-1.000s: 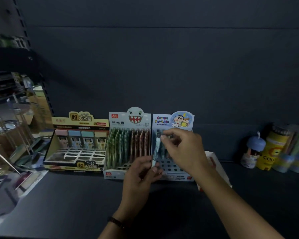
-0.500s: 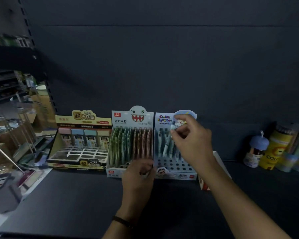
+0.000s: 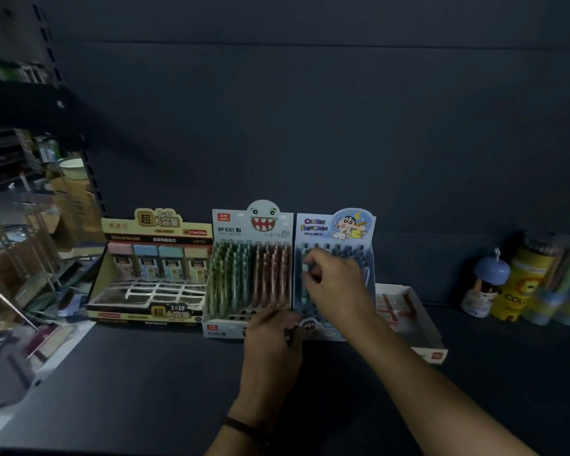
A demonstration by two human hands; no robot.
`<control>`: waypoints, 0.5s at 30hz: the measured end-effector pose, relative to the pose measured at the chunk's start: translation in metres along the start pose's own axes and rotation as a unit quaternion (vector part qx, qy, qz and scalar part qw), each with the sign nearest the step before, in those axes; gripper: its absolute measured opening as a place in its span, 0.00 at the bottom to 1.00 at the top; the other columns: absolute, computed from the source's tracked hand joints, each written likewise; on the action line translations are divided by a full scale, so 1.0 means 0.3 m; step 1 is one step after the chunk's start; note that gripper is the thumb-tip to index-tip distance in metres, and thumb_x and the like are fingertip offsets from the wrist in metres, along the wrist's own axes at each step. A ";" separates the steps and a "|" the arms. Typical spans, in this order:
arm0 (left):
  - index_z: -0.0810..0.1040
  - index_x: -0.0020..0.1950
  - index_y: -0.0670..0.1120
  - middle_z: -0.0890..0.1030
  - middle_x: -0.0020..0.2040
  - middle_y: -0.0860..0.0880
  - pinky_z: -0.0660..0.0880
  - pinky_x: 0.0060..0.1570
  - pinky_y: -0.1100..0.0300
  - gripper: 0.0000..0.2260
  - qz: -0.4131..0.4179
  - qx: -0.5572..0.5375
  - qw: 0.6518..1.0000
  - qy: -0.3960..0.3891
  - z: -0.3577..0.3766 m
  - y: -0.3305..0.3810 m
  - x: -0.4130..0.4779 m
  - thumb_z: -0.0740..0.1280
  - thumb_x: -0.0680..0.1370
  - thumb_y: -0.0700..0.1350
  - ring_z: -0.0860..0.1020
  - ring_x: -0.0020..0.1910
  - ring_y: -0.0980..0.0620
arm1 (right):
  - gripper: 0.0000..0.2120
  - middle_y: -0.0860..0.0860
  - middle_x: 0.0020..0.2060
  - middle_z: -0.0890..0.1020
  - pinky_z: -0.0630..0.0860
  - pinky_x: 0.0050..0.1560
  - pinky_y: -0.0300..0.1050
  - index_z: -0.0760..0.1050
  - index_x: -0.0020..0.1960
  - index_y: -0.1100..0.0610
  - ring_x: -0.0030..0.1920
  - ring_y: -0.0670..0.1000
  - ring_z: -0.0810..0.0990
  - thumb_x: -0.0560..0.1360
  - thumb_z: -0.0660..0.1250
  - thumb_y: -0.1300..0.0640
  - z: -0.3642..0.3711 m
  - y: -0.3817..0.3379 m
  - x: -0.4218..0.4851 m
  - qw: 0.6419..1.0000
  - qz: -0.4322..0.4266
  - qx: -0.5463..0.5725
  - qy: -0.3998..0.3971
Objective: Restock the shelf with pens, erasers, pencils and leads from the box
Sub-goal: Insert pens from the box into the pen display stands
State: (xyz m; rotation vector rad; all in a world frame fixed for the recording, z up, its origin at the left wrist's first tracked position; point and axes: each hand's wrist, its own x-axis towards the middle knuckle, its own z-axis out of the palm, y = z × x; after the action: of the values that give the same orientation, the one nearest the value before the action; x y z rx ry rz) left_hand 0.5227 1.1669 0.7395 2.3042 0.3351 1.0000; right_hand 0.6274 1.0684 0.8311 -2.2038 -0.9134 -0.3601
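right grip [image 3: 335, 285] reaches forward, back of the hand up, thumb and fingertips pinching a pen [image 3: 305, 268]. left grip [image 3: 270, 335] sits lower and nearer, fingers curled under; what they hold is unclear.

Dark shelf [image 3: 145, 390], back panel behind. Left to middle, three display boxes in a row, side by side and touching: yellow-black lead box [image 3: 152, 317], shark-face pencil box [image 3: 247, 225], Crayon Shin-chan pencil box [image 3: 326, 225]. Just right of those, a low white open box [image 3: 435, 343] sits angled, partly hidden; red-white packs inside, possibly erasers, too dim to confirm. Well apart at the far right, a tight cluster: small blue-capped bottle [image 3: 486, 284], yellow lion tube [image 3: 517, 291], clear tubes [image 3: 566, 291] beside it, blurred.
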 end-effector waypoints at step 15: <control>0.77 0.54 0.53 0.76 0.51 0.54 0.76 0.43 0.56 0.09 0.147 -0.057 0.970 -0.185 -0.015 0.166 -0.087 0.72 0.78 0.41 0.76 0.47 0.52 | 0.09 0.45 0.45 0.87 0.82 0.46 0.48 0.84 0.56 0.47 0.44 0.49 0.86 0.78 0.69 0.48 -0.210 0.019 -0.505 0.972 0.142 -0.080 0.170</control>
State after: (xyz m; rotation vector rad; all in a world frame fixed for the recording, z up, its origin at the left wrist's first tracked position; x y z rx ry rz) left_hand 0.5013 1.1178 0.7574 2.4129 -0.2161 0.6771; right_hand 0.5247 0.9446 0.7982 -2.2831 -0.3892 -0.6663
